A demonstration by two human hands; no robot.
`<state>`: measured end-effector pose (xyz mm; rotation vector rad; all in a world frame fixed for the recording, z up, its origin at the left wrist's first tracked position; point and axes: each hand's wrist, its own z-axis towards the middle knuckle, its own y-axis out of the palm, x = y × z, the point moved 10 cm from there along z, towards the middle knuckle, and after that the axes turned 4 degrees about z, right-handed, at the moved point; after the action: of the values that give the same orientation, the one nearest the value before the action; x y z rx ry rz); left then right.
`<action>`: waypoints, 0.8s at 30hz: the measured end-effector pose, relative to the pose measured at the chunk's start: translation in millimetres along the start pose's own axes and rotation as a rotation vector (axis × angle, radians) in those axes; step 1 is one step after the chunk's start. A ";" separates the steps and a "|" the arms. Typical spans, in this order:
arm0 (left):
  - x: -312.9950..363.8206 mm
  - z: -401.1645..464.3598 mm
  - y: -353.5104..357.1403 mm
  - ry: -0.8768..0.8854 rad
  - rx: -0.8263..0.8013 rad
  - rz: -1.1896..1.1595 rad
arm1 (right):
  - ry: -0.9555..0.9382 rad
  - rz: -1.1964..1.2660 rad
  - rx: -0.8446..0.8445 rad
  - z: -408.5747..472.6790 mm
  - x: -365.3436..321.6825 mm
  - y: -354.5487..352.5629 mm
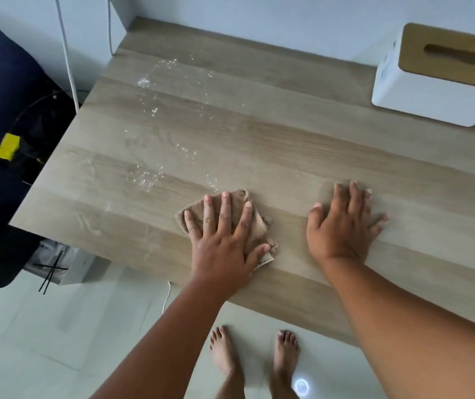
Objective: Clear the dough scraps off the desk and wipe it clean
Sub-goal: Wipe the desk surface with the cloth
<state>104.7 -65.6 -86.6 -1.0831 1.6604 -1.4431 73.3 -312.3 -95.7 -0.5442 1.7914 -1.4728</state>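
Observation:
My left hand (220,239) lies flat with fingers spread on a folded brown cloth (259,226), pressing it against the wooden desk (288,139) near the front edge. My right hand (342,223) rests flat on the bare desk to the right of the cloth, fingers straight. White floury specks and small dough scraps (147,175) are scattered over the left part of the desk, with more (144,82) toward the back left. Smeared streaks show near the left front corner.
A white tissue box with a wooden lid (438,79) stands at the back right of the desk. White cables (67,59) hang by the wall at the left. Dark bags and a yellow object (2,146) lie on the floor left of the desk. My bare feet (256,358) stand below the front edge.

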 end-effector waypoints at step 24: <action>-9.9 74.2 -14.8 0.225 0.105 -0.044 | 0.023 -0.103 -0.034 1.8 -3.5 0.8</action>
<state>177.4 -88.8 -84.0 -0.9322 1.7007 -1.7133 76.9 -310.7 -95.6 -0.6471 1.8333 -1.5258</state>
